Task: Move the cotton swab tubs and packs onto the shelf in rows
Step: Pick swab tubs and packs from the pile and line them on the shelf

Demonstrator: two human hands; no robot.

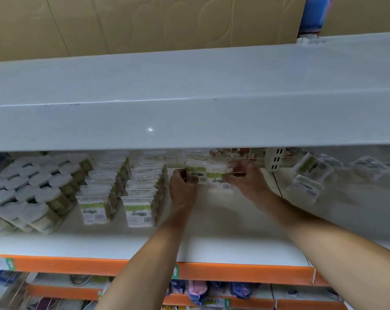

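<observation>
Both arms reach deep under the upper shelf, and here's a third row starting! The left hand (182,186) has its fingers curled round a cotton swab pack (195,172), the right hand (245,179) pinches a second pack (219,175) just beside it, both low over the shelf (212,247), right of the two finished pack rows (120,189) and the tubs (33,186). Best play: stand them upright, labels forward, square with the neighbouring row, and push back before letting go. Loose packs (308,175) wait at right.
</observation>
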